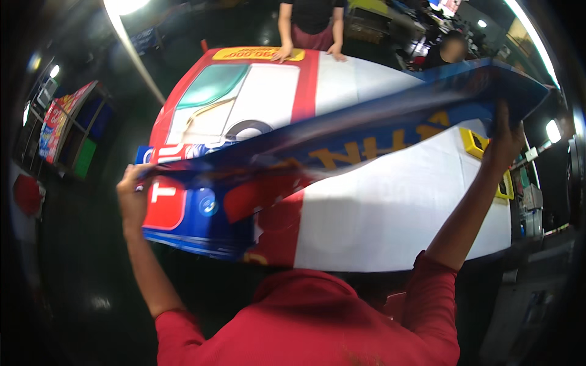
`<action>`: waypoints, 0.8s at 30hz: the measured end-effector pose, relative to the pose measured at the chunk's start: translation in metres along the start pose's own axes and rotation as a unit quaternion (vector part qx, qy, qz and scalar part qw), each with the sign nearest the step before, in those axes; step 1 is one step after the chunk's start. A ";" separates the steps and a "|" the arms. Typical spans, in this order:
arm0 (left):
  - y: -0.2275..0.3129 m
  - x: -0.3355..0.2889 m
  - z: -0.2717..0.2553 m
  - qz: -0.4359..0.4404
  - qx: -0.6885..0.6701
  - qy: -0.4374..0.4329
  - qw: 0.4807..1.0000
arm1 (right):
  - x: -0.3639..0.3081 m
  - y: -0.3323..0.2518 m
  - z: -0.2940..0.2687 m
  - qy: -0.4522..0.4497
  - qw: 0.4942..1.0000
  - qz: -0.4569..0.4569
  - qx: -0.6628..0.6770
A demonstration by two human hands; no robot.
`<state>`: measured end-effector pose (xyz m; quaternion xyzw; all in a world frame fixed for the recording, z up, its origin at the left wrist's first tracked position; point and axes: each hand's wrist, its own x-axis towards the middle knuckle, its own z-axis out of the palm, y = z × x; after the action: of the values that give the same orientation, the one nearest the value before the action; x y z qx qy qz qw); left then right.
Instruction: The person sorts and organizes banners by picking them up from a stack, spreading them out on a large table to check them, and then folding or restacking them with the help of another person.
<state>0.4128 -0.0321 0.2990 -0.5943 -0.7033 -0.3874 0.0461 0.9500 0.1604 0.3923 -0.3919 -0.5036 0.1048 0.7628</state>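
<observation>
A long blue printed banner (378, 119) with yellow lettering stretches between my hands, slanting up from left to right above the table and blurred by motion. My left hand (134, 188) has its fingers closed on the banner's narrow left end. At the right, my right hand (506, 139) grips the banner near its wider end, which folds over at the top; some of those fingers are hidden behind it. Beneath the left part lies a blue and red printed sheet or stack of sheets (177, 238), overhanging the table's left edge.
A red and white printed sheet (268, 91) and a plain white surface (366, 226) cover the table. Across it, a co-worker's hands (284, 53) rest on the far edge. Yellow objects (473, 143) sit at the right edge. Another person (448, 49) is beyond. A rack (73, 128) stands left.
</observation>
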 end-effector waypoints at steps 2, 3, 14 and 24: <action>0.051 0.026 -0.002 -0.040 -0.145 0.016 0.989 | 0.043 -0.008 -0.045 -0.001 0.997 -0.010 -0.076; 0.081 0.042 -0.003 -0.054 -0.220 -0.008 0.974 | 0.057 0.001 -0.062 0.014 0.996 -0.018 -0.086; 0.027 0.210 0.187 0.179 0.145 -0.200 0.953 | -0.035 0.252 -0.062 -0.288 0.777 0.273 -0.488; 0.030 0.134 0.222 0.113 0.009 -0.226 0.967 | -0.301 0.152 0.041 -0.604 0.781 0.023 -0.157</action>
<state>0.4883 0.2080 0.2296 -0.7416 -0.6273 -0.2286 -0.0652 0.8094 0.1150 0.0864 -0.3742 -0.8616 0.2565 0.2277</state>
